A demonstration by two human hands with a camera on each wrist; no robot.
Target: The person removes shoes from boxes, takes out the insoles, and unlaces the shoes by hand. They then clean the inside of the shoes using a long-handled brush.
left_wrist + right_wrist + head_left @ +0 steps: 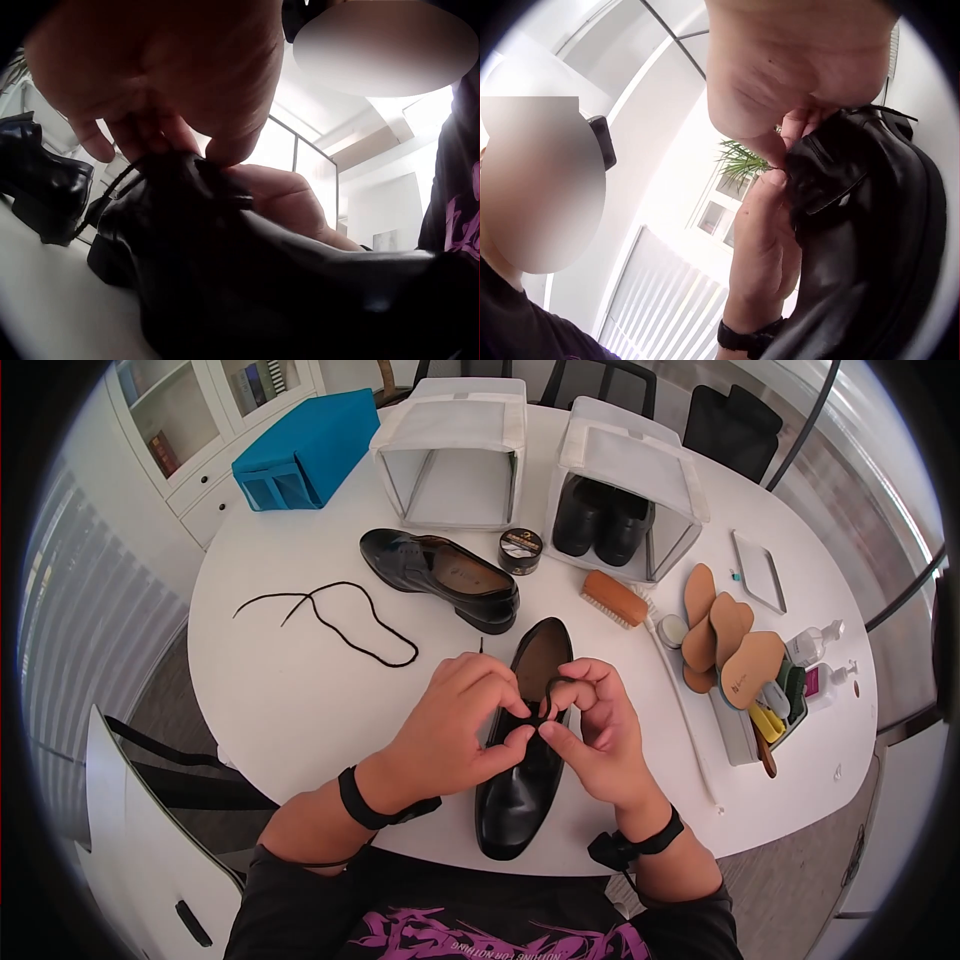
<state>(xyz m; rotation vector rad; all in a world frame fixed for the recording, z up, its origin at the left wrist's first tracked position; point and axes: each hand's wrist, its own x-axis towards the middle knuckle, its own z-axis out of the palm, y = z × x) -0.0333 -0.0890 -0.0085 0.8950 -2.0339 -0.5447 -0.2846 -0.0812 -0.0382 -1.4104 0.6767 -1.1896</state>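
Note:
A black leather dress shoe (515, 800) lies on the table with its toe toward the person. My left hand (465, 710) pinches with thumb and index finger at the shoe's lacing flap. Facing it, my right hand (605, 735) has fingers curled around a looped black shoelace (548, 698), thumb tip at the eyelets. In the left wrist view, a strand of lace (112, 186) hangs down beside the shoe. The fingertips partly hide the eyelets. Behind the hands lies a second black dress shoe (440, 575), without a lace in it.
A loose shoelace (375, 650) lies at left. Farther back stand a polish tin (520, 550), a wooden brush (613, 600), a blue box (305, 450) and two white boxes (450, 430), one holding black shoes (600, 525). Insoles (755, 665) and bottles (815, 643) sit at right.

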